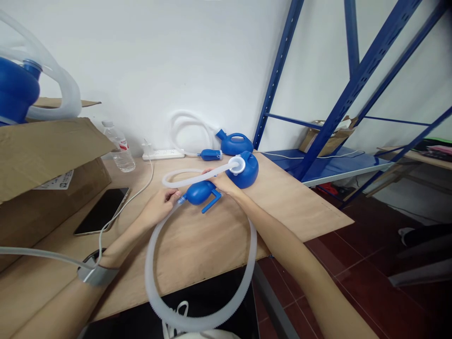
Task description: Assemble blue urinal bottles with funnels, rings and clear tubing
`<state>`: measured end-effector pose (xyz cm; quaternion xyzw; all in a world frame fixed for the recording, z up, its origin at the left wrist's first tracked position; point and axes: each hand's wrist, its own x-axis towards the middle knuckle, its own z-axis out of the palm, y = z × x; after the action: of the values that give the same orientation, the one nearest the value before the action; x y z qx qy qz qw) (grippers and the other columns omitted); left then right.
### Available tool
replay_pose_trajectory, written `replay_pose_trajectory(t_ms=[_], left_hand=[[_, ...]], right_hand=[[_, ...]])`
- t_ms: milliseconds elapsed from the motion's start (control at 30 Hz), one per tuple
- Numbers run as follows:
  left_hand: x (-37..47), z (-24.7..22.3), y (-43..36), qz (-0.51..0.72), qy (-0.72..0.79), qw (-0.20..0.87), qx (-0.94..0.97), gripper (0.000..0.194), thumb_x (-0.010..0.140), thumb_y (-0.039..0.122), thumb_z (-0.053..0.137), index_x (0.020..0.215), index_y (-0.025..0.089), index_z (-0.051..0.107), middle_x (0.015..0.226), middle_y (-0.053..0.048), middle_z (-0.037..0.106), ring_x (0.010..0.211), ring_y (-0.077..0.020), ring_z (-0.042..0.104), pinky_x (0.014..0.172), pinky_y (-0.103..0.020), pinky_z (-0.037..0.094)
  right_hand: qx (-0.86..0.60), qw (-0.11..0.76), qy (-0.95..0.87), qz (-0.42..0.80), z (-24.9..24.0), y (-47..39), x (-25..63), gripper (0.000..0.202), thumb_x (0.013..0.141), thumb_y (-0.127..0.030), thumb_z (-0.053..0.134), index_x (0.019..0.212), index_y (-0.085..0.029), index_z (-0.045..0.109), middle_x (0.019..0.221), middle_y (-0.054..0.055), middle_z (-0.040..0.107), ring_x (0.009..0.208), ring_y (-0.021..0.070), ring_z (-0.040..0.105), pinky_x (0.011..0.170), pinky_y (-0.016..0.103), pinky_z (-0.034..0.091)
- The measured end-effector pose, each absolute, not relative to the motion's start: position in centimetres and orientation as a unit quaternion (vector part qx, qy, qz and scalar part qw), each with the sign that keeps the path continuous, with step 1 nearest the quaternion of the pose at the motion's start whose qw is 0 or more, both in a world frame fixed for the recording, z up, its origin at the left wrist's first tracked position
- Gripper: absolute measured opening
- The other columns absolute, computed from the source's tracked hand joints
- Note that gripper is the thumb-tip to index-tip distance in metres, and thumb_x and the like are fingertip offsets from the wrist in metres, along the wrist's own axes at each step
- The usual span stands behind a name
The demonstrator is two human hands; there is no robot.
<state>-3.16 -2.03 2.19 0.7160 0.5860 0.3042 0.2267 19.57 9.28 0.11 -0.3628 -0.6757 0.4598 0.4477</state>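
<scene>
My left hand (164,202) is closed around the end of a translucent corrugated hose (151,263), at the clear connector (181,199) where it meets a blue bulb-shaped urinal funnel (198,192). Behind the funnel, my right hand (223,182) grips its wider end; some of those fingers are hidden. A blue arm-like flap (211,202) sticks out from the funnel towards me. The hose loops below the table edge and back up. Just beyond my right hand stands a blue urinal bottle (250,172) with a white cap (236,165), from which the hose runs leftward.
Against the wall lie a second blue bottle (238,144), its funnel (211,155) and coiled hose. A power strip (164,154), water bottle (123,150), phone (102,210) and cardboard box (52,202) are left. A cable trails from my wrist band (97,270). Blue shelving (335,89) stands right.
</scene>
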Motion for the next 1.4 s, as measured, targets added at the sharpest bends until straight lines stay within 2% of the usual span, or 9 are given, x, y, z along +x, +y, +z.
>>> replay_pose_trajectory(t_ms=[100, 233, 300, 500, 700, 1000, 1200, 1333, 1400], left_hand=[[-3.2, 2.1, -2.0, 0.286, 0.589, 0.201, 0.729, 0.044, 0.088, 0.058, 0.045, 0.067, 0.020, 0.052, 0.063, -0.001, 0.051, 0.066, -0.0194, 0.048, 0.064, -0.031, 0.033], [-3.4, 2.1, -1.8, 0.276, 0.568, 0.226, 0.742, 0.044, 0.088, 0.058, 0.047, 0.064, 0.020, 0.049, 0.061, 0.001, 0.044, 0.064, -0.0175, 0.045, 0.062, -0.030, 0.031], [-3.6, 2.0, -1.7, 0.279, 0.555, 0.262, 0.739, 0.046, 0.087, 0.059, 0.050, 0.063, 0.021, 0.047, 0.059, 0.002, 0.041, 0.062, -0.0158, 0.042, 0.060, -0.029, 0.030], [-4.1, 1.2, -1.8, 0.288, 0.489, 0.457, 0.685, 0.053, 0.083, 0.068, 0.060, 0.062, 0.021, 0.046, 0.056, 0.005, 0.037, 0.054, -0.0107, 0.031, 0.054, -0.026, 0.025], [-3.5, 1.1, -2.2, 0.342, 0.500, 0.498, 0.620, 0.058, 0.075, 0.070, 0.072, 0.063, 0.021, 0.043, 0.060, 0.006, 0.034, 0.055, -0.0091, 0.026, 0.053, -0.026, 0.020], [-2.9, 1.3, -2.4, 0.354, 0.531, 0.506, 0.579, 0.056, 0.067, 0.069, 0.077, 0.063, 0.021, 0.050, 0.058, 0.005, 0.040, 0.054, -0.0102, 0.032, 0.051, -0.026, 0.024], [-2.9, 0.8, -2.0, 0.369, 0.535, 0.512, 0.561, 0.048, 0.073, 0.065, 0.075, 0.075, 0.019, 0.061, 0.066, 0.001, 0.057, 0.058, -0.0145, 0.048, 0.054, -0.027, 0.038], [-3.5, 0.1, -1.5, 0.387, 0.535, 0.540, 0.523, 0.043, 0.079, 0.061, 0.071, 0.086, 0.019, 0.064, 0.071, -0.003, 0.065, 0.058, -0.0171, 0.059, 0.055, -0.028, 0.048], [-4.0, 0.3, -1.4, 0.382, 0.518, 0.577, 0.503, 0.044, 0.081, 0.061, 0.069, 0.092, 0.018, 0.066, 0.081, -0.008, 0.071, 0.064, -0.0189, 0.065, 0.057, -0.029, 0.052]], right_hand=[[-0.359, 0.442, -0.683, 0.457, -0.1, 9.6, 19.6, 0.018, 0.074, -0.037, 0.074, 0.083, -0.022, 0.069, 0.083, 0.000, 0.069, 0.085, 0.0210, 0.063, 0.081, 0.033, 0.053], [-0.341, 0.450, -0.693, 0.448, 0.0, 9.4, 19.5, 0.017, 0.074, -0.035, 0.074, 0.082, -0.021, 0.069, 0.084, 0.001, 0.070, 0.085, 0.0204, 0.064, 0.083, 0.033, 0.052], [-0.330, 0.454, -0.700, 0.442, 0.2, 9.1, 19.5, 0.017, 0.074, -0.035, 0.073, 0.082, -0.020, 0.070, 0.086, 0.002, 0.071, 0.087, 0.0210, 0.065, 0.085, 0.034, 0.052], [-0.305, 0.468, -0.709, 0.430, 0.6, 9.4, 20.0, 0.020, 0.074, -0.038, 0.075, 0.084, -0.021, 0.073, 0.090, 0.003, 0.074, 0.093, 0.0234, 0.068, 0.092, 0.038, 0.053], [-0.307, 0.467, -0.702, 0.443, 0.3, 9.9, 20.3, 0.020, 0.072, -0.037, 0.075, 0.084, -0.021, 0.074, 0.091, 0.004, 0.074, 0.095, 0.0242, 0.068, 0.093, 0.038, 0.053], [-0.297, 0.458, -0.707, 0.450, 0.2, 9.6, 20.0, 0.021, 0.071, -0.040, 0.075, 0.083, -0.022, 0.071, 0.088, 0.003, 0.072, 0.094, 0.0243, 0.066, 0.095, 0.039, 0.051], [-0.309, 0.461, -0.690, 0.464, 0.0, 9.8, 20.0, 0.019, 0.073, -0.039, 0.072, 0.082, -0.023, 0.070, 0.092, 0.003, 0.071, 0.100, 0.0249, 0.065, 0.098, 0.040, 0.051], [-0.381, 0.445, -0.630, 0.510, -0.2, 9.8, 20.2, 0.023, 0.075, -0.041, 0.071, 0.087, -0.022, 0.071, 0.096, 0.005, 0.072, 0.101, 0.0254, 0.065, 0.086, 0.036, 0.056], [-0.416, 0.424, -0.596, 0.540, -0.4, 9.7, 20.4, 0.026, 0.078, -0.043, 0.069, 0.094, -0.023, 0.072, 0.101, 0.005, 0.073, 0.103, 0.0245, 0.065, 0.079, 0.032, 0.057]])
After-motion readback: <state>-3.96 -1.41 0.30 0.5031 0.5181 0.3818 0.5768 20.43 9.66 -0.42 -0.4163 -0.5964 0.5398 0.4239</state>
